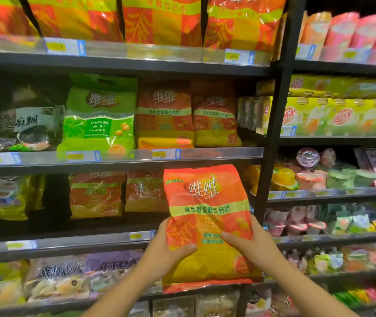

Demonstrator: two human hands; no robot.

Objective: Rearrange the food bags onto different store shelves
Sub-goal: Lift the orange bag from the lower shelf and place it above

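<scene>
- Orange and yellow film, glossy and crinkled, fills the lower centre of the frame: it is the soybean powder bag [207,225], a soft pillow pouch with a flat crimped seal at its top and bottom, held upright in the air in front of the shelving and touching no shelf.
- My left hand [171,245] clamps its left edge, thumb across the front; my right hand [248,243] does the same on the right edge, fingers curled behind. Both are closed on the bag.
- I judge the film slippery and the fill loose, so if I let one hand go the pouch could sag and slide out of the other.
- Just behind, at centre, the third shelf [79,242] shows a dark gap right of two matching orange bags [118,193]; pushing in carelessly could topple those neighbours, which stand on narrow bases.
- Higher, in the middle of the frame, the second shelf [123,154] carries a clear plastic price rail; the top seal could snag under it on the way up.
- On that shelf a green pouch [100,115] stands beside more orange bags, packed tight, so little room shows there.
- Far right, blurred cups and jellies sit in another bay.
</scene>
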